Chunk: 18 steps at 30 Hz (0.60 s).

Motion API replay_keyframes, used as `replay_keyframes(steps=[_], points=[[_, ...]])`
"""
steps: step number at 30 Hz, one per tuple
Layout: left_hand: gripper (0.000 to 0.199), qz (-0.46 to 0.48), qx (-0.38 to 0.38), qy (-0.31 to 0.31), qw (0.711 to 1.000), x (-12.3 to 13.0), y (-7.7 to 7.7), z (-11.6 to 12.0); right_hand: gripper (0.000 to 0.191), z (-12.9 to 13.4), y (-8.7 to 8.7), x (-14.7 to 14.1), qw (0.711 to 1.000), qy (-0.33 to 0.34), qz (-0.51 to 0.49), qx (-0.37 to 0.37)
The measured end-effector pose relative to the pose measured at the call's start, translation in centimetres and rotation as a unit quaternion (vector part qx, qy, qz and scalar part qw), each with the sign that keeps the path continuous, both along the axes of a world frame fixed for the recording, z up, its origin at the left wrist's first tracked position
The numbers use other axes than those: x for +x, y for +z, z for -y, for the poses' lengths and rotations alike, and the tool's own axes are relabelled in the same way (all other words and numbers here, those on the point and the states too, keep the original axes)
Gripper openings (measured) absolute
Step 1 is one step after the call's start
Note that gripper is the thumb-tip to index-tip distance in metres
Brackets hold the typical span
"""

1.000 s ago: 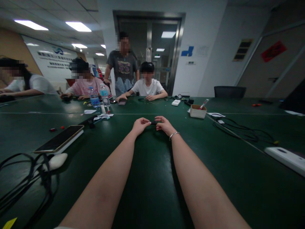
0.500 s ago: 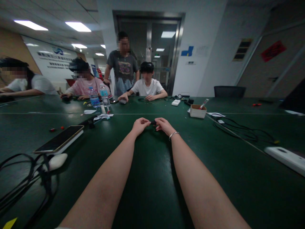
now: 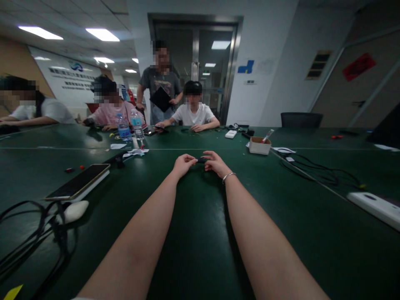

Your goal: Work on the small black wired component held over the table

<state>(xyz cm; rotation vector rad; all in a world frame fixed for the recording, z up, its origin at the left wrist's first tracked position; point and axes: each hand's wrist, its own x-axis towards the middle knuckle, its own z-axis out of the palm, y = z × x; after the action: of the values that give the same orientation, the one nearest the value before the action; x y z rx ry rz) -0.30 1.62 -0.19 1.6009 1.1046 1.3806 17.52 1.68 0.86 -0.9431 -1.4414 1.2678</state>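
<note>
Straight ahead, above the green table point(image 3: 200, 233), my left hand point(image 3: 185, 164) pinches a small black object point(image 3: 201, 160) between thumb and fingers. Its kind is too small and dark to make out. My right hand point(image 3: 215, 163), with a silver bracelet point(image 3: 229, 176) at the wrist, is at the object's right end. Its thumb and fingers are parted there, and whether a fingertip still touches the object I cannot tell. Both forearms reach forward over the table.
At left lie a phone point(image 3: 79, 182) on a white box, a white mouse point(image 3: 75, 211) and black cables point(image 3: 40, 233). Two water bottles point(image 3: 136, 124), a small open box point(image 3: 260, 146) and a white power strip point(image 3: 375, 206) stand around. Several people sit or stand across the table.
My right hand's fingers have opened away from the small black object; my left hand keeps its pinch. Across the table, the standing person now holds a dark flat thing.
</note>
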Motion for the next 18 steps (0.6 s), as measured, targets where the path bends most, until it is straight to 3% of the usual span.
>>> replay_keyframes(steps=[2,7,18], points=[[0.025,-0.001,-0.003,-0.001,1.0,0.01,0.01,0.04,0.043,0.11,0.05,0.04,1.0,-0.006,-0.003,0.001],[0.024,-0.005,-0.009,-0.004,1.0,0.03,0.23,0.29,0.02,-0.07,-0.07,-0.15,0.999,-0.038,0.027,-0.026],[0.018,-0.001,-0.044,-0.023,0.999,0.5,0.09,0.08,0.021,-0.18,-0.34,0.1,1.0,-0.013,0.008,-0.009]])
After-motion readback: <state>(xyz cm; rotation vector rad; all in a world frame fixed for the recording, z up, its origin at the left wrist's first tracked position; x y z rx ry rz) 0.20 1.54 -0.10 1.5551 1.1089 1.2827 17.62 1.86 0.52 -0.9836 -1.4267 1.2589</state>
